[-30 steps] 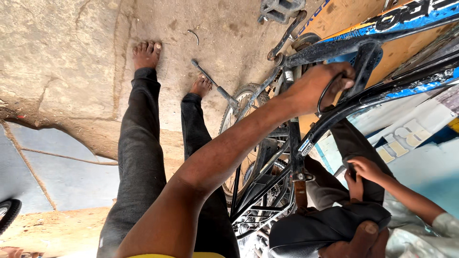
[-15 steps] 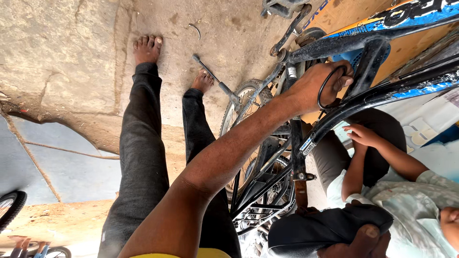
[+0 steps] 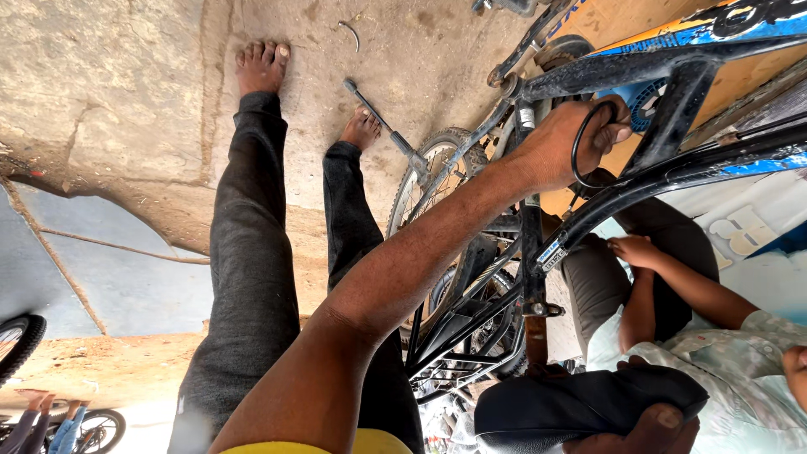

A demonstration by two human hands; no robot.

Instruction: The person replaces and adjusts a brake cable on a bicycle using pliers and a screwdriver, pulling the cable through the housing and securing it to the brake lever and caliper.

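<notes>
Left hand [image 3: 565, 150] is closing around the black cable [image 3: 588, 134] loop right at the bike frame [image 3: 639, 71], whose tube is running crosswise just past the knuckles. Right hand [image 3: 647, 433] is pressing fingers-curled on the saddle [image 3: 580, 403], way nearer the body.

One bare forearm ran from the six o'clock edge up toward two o'clock, stretched long and nearly straight, the elbow low in view. Its hand [image 3: 572, 147] was closed in a fist, knuckles outward, wrist level with the arm. Which arm it was could not be told for certain. The other hand [image 3: 651, 433] showed only at five o'clock, fingers curled and pressing. Both legs reached toward twelve o'clock, feet bare.
</notes>
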